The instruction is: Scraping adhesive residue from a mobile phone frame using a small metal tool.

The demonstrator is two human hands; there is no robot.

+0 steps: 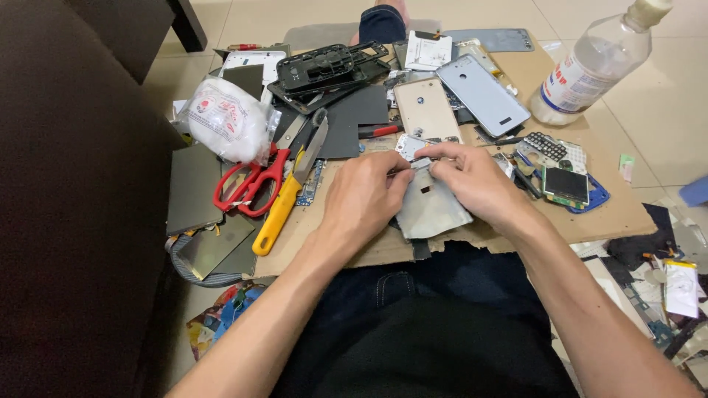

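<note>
Pinching one grey phone panel [431,210] between both hands, the left hand [363,199] and right hand [472,180] close their grip on its top edge above the cardboard sheet [627,210]. One pair of red scissors [251,184], one yellow-handled cutter [284,203] and two phone back covers [483,92] crowd it; one plastic bottle [590,66] stands right

Matt grey metal plate [431,210], brown cardboard sheet [619,210]
</note>
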